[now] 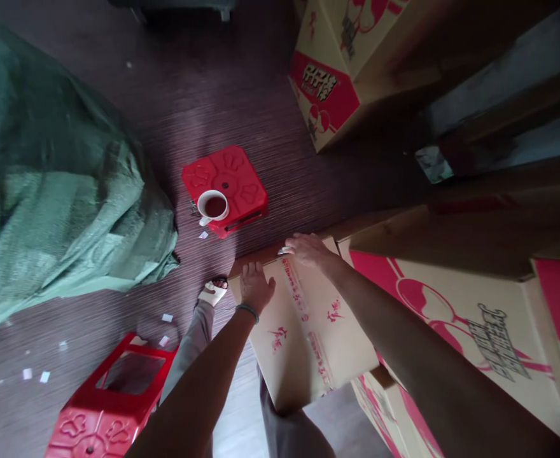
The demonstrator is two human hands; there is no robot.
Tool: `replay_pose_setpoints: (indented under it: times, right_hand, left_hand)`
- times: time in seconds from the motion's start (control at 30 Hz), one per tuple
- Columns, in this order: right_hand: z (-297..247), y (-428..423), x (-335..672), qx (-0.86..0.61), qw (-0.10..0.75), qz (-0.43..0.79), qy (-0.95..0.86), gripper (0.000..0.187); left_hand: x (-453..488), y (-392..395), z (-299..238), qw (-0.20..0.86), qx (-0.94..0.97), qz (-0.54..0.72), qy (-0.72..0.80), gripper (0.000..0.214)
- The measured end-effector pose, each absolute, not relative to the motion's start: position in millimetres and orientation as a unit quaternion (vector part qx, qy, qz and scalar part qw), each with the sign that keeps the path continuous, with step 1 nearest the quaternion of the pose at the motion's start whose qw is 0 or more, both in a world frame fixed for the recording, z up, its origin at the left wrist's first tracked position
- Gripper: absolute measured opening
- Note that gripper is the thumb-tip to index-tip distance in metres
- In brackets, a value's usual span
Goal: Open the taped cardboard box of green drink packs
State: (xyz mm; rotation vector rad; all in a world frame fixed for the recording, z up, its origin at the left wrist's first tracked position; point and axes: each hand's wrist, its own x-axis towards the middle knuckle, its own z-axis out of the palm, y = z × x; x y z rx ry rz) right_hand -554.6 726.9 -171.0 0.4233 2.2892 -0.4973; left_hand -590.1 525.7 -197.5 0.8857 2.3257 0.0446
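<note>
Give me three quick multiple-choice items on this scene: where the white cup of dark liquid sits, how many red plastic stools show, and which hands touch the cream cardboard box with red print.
1. Where is the white cup? A on the red square plastic stool; B on the floor; C on a shelf.
2. How many red plastic stools show? A one; B two; C four.
3. What touches the cream cardboard box? A both bare hands; B one hand only; C neither hand.

1 A: the cup stands on the stool's top.
2 B: a second stool sits at lower left.
3 A: the left hand and right hand both rest on it.
</note>
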Motion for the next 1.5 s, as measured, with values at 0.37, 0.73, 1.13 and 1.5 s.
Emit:
replay_pose_setpoints:
  times: [0.37,0.73,1.13,1.5]
  right_hand:
    - [-188.4,706.3,-578.2,-0.043,0.361,-0.099,0.926,0.020]
    - [-173.6,759.3,-544.9,-0.007,0.403,-0.014,0.915,0.024]
    - [-182.9,698.4,-523.6,0.221,0.397,-0.161,0.876,0.032]
    - [-189.5,605.0,-413.9,0.394,0.393,-0.215,0.803,0.051]
  left_hand:
    - [-597.5,531.8,-201.1,0.348,0.292,0.034,0.890,0.048]
    - [-596.9,540.3,-196.7,0.371,0.307,0.068,0.874,0.045]
    - [-580.2,557.9,-200.4,0.325,0.310,0.042,0.893,0.034]
    - [-586.5,574.0,-208.2,0.325,0.303,0.057,0.894,0.030]
